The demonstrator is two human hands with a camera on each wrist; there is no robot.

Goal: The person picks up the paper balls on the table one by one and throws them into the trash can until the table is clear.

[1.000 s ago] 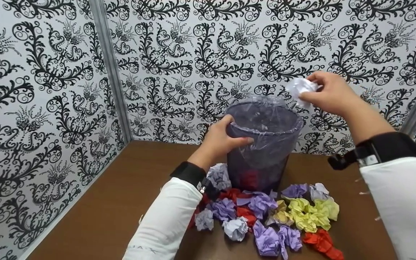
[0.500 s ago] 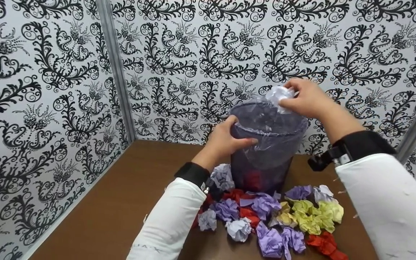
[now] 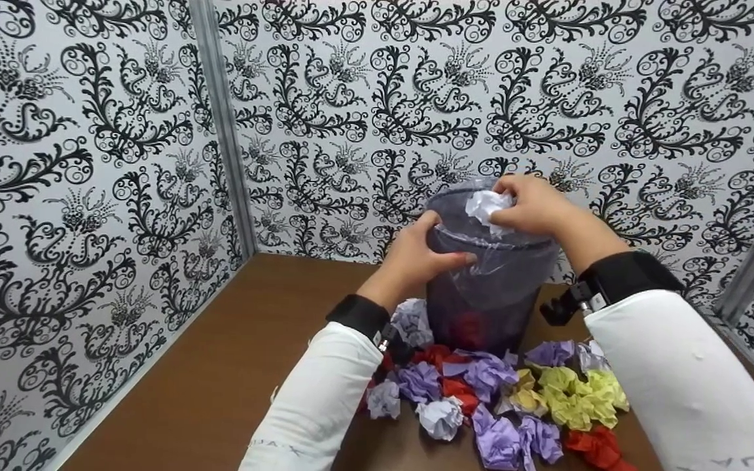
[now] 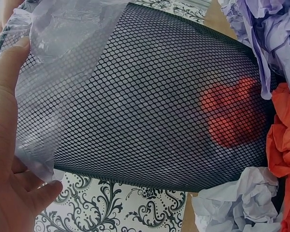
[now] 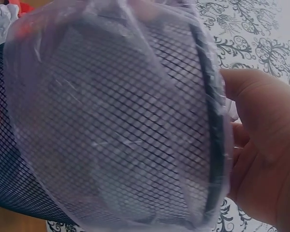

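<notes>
Brown wood desk (image 3: 233,366) sits in a corner of black-and-white scroll wallpaper (image 3: 89,163); 1 black mesh bin (image 3: 482,301) w/ a clear plastic liner (image 3: 514,261) stands upright near the back wall; red paper shows through the mesh low down. Crumpled paper balls (image 3: 501,405) are heaped on the desk in front of the bin, touching its base: approx 7 purple, 4 yellow, 3 red, 3 white, though overlaps make the count unsure. Left hand (image 3: 416,252) grips the bin's near rim, thumb over the liner; right hand (image 3: 534,206) pinches 1 white paper ball (image 3: 485,204) just above the bin's mouth, at the far rim. Both arms partly block the pile.
</notes>
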